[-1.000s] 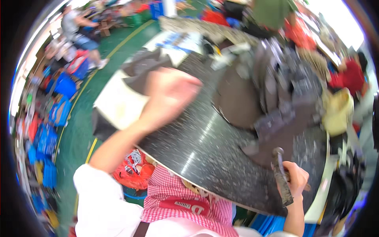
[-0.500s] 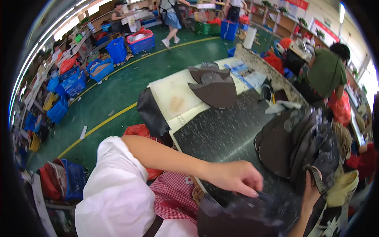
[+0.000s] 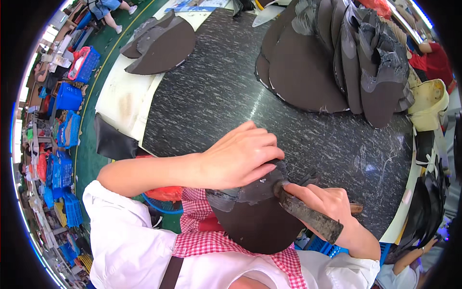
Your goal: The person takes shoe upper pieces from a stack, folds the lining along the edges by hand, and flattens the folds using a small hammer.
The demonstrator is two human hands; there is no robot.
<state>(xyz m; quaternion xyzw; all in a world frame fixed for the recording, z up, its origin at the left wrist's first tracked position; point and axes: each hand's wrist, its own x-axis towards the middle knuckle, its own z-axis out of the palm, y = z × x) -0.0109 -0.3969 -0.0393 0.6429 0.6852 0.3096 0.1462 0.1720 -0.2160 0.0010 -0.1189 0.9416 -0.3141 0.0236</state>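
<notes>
My left hand lies flat on the upper edge of a dark rounded leather piece at the near edge of the black speckled stone slab, pressing it down. My right hand is closed around the wooden handle of a hammer, whose dark metal head rests against the piece just beside my left fingers. The lower half of the piece hangs over the slab's edge toward my checked apron.
A thick stack of dark leather pieces fans across the slab's far right. More dark pieces lie on a pale board at the far left. Blue crates line the green floor on the left. Another person's hand shows at lower right.
The view has swung down and closer to the slab. My left hand has settled on the dark piece at the near edge, and the hammer has come up against it.
</notes>
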